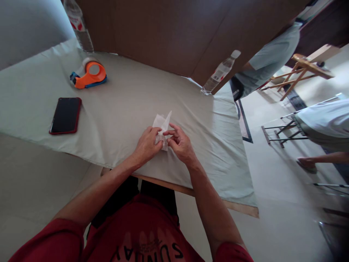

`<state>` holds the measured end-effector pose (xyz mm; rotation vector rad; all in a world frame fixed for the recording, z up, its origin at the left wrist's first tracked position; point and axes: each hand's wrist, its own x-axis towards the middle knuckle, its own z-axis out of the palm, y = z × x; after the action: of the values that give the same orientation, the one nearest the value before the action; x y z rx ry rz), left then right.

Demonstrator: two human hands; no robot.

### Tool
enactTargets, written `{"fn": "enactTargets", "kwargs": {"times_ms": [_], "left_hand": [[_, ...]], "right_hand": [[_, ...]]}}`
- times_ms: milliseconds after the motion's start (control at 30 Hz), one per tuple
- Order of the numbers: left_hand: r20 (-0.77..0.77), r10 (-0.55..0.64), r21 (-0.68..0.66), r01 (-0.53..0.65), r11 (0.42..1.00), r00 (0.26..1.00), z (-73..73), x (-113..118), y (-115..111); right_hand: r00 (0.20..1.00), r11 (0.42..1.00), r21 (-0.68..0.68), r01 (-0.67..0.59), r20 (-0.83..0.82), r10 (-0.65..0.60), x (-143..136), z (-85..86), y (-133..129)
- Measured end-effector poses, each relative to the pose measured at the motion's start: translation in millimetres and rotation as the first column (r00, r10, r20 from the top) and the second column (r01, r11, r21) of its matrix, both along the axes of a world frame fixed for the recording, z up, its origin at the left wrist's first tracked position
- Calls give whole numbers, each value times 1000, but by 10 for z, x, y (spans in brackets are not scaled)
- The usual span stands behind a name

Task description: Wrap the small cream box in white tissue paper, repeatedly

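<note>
Largest on view, a table (131,94) under a pale, wrinkled cloth, with a bare wooden edge showing at the near side. Along its far side, a brown panel (163,32), upright and broad. At the right, beyond the table, part of a person in a pale top (278,51) near the panel, and part of another in a white top (324,118) farther right. Between and beyond them, a wooden stool (305,67) on the pale floor. Back on the cloth, two clear bottles with red and white labels: a left bottle (77,27) by the panel's left end, a right bottle (220,72) beside its right part. At the near middle, a left hand (147,145), palm down and partly open, with thumb and index finger apart over the paper's left side. Opposite, a right hand (182,145), half curled, with thumb and index fingertip slightly parted at the paper's right side; cannot tell whether gripping it. Far left, an orange and blue tape dispenser (94,74), and nearer, a dark-screened phone (65,115) in a red case, lying flat. Smallest, between both hands on the cloth, a thin white paper (158,120), creased, with one pointed flap raised
</note>
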<state>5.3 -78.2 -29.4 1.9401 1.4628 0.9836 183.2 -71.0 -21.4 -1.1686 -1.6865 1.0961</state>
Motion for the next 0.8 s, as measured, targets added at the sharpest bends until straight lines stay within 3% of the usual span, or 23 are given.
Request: {"fn": "enactTargets", "kwargs": {"times_ms": [67,133,233,367,467,533,633,700,800], "left_hand": [[-22,-7,9,7,1000,1000,1,4,-5],[-43,-24,30,25,999,999,11,7,-17],[-107,-32,101,43,994,994,37,18,-47],[-273,-58,165,106,981,960,88,20,-68],[-381,-111,163,185,969,918,129,-1,-49],[-431,-138,154,224,962,892,159,-15,-28],[-467,-161,142,254,957,869,207,-25,2],[-472,-177,135,269,954,864,231,-26,17],[-484,-197,140,297,945,853,242,-29,35]], "right_hand": [[990,990,-23,141,-17,-141,18,-41,59],[981,981,-15,192,24,-192,18,-67,129],[983,988,90,122,126,-133,-18,-66,273],[975,988,122,-93,213,66,-50,-43,489],[978,994,103,-41,206,19,24,-45,570],[976,992,5,125,181,-123,105,-45,585],[955,916,-278,289,158,-253,174,-19,612],[960,870,-406,281,131,-249,151,15,659],[974,849,-479,225,82,-212,41,64,766]]}}
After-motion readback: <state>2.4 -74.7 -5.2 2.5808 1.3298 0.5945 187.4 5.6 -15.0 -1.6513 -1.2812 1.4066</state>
